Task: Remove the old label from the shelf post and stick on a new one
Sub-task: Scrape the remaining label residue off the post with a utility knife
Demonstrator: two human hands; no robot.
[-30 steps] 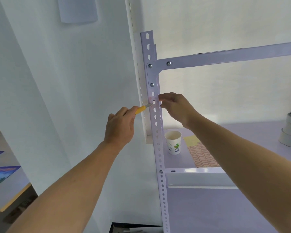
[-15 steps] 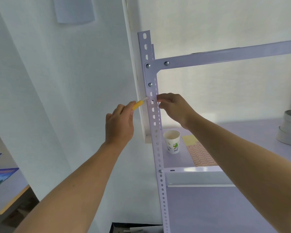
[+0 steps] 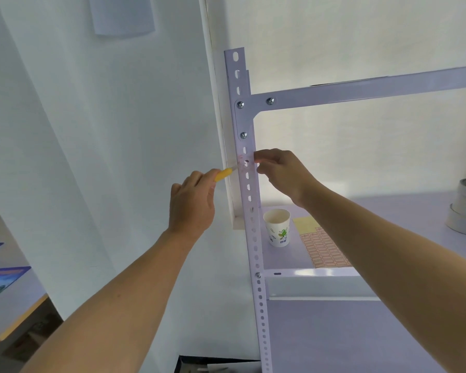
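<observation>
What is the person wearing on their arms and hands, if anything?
Nothing that shows. The left forearm and right forearm are bare as far as the picture's edge, with no sleeve in view. The left hand and right hand have no gloves, and no watch, bracelet or ring can be seen on the sides facing the camera.

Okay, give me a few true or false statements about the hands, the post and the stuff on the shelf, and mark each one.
1. The left hand holds a yellow-handled tool with its tip at the shelf post. True.
2. The right hand rests flat on the shelf. False: it is up at the post's right edge, level with the tool tip.
3. The paper cup lies on its side. False: it stands upright.
4. A label sheet lies on the shelf, right of the cup. True.
</observation>
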